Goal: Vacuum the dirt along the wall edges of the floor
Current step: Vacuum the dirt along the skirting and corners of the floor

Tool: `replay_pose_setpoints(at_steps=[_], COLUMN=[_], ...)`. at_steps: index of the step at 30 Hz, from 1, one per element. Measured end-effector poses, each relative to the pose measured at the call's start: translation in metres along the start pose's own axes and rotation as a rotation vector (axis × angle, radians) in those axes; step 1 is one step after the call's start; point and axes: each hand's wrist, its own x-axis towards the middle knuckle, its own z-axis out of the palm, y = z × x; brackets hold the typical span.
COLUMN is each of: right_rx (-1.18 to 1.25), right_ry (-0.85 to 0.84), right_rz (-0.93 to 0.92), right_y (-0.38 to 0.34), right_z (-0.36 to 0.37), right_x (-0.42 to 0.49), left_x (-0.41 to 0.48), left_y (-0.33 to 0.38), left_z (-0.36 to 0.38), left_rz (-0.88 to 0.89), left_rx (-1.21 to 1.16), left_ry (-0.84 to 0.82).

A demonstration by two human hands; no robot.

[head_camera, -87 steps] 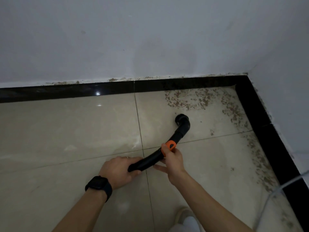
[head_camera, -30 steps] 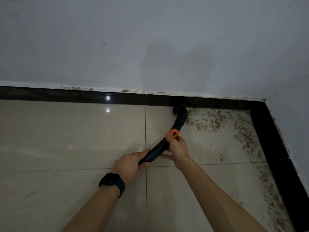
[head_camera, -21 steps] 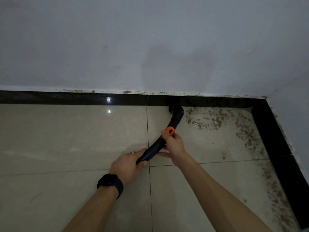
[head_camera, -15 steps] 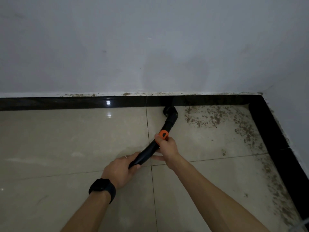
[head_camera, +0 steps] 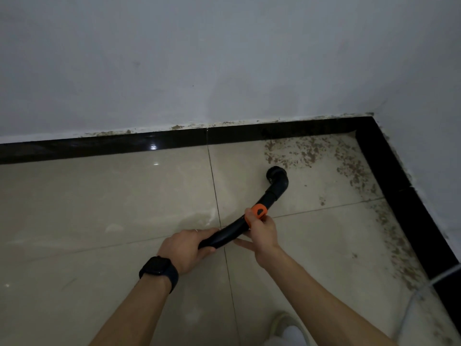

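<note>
My left hand (head_camera: 185, 248) gripped the rear of the black vacuum tube (head_camera: 224, 236), my right hand (head_camera: 262, 232) pinched it at the orange collar (head_camera: 258, 211). The nozzle (head_camera: 274, 172) sat just short of the dirt (head_camera: 299, 152) along the black skirting (head_camera: 99, 147); slow, flat passes toward the corner seemed wisest.

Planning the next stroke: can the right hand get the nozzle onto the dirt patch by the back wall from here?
Probably yes. The right hand grips the tube at its orange collar, the nozzle sits at the near edge of the dirt patch, and nothing stands between them.
</note>
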Motion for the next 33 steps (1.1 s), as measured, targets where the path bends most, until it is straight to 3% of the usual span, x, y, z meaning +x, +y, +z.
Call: replay_pose_setpoints(at_steps=[33], right_rx=[-0.161], right_ry=[-0.053], right_rz=[-0.039], right_y=[-0.057], right_z=[-0.012], right_x=[0.056], left_x=[0.053], left_y=[0.035], left_z=[0.012], left_rz=[-0.049], left_rx=[-0.066], left_ry=[0.088])
